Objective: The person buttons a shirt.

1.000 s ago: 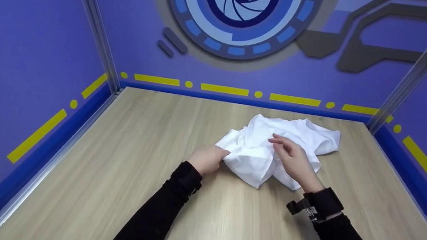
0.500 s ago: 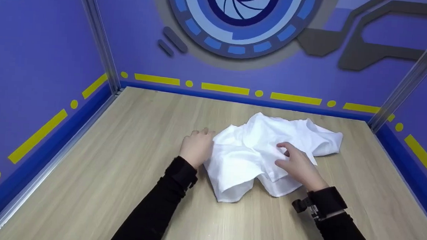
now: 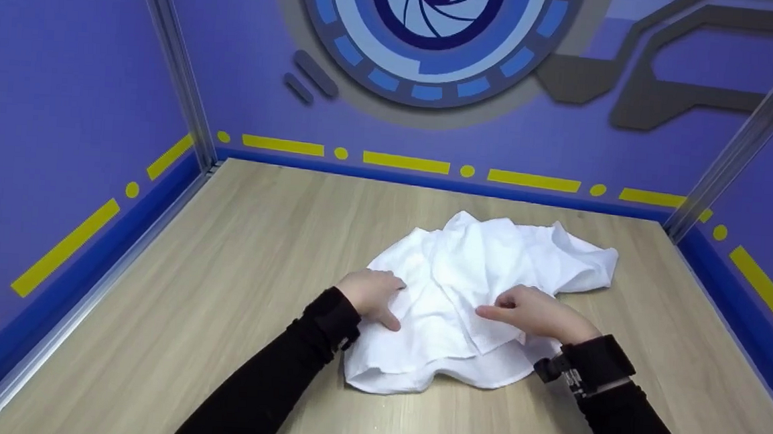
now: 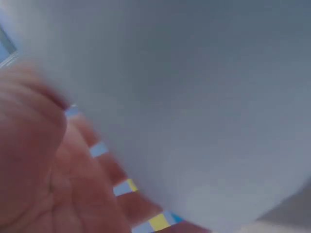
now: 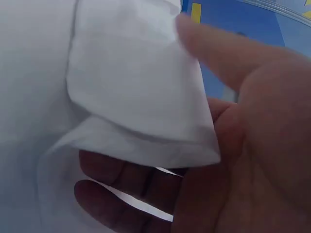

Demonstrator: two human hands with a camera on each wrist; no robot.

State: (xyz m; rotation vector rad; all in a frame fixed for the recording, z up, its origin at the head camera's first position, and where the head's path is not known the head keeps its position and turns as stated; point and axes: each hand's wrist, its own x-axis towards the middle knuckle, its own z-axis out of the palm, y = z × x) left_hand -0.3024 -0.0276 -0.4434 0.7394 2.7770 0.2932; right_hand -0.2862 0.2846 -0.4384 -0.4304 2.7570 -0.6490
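Note:
A crumpled white garment [image 3: 449,281] lies spread over the right half of the table, with a sleeve-like end pointing right and a loose hem towards me. My left hand [image 3: 371,295] is at its left edge, thumb and fingers spread apart. In the left wrist view, blurred white fabric [image 4: 184,107] hides the fingertips of that hand [image 4: 73,179]. Over the garment's front right part is my right hand [image 3: 541,314]. The right wrist view shows a hemmed flap [image 5: 141,97] between its thumb [image 5: 218,46] and the curled fingers behind.
The pale wood-grain table [image 3: 258,236] is enclosed by blue-purple panels [image 3: 85,91] at the left, back and right. Metal corner posts [image 3: 175,56] rise at the back corners. Black cuffs [image 3: 598,363] with small devices sit on both wrists.
The garment's near edge has come towards me and spread left. My left hand let go of its left edge, moved up and left, then came back down onto it. My right hand moved nearer me.

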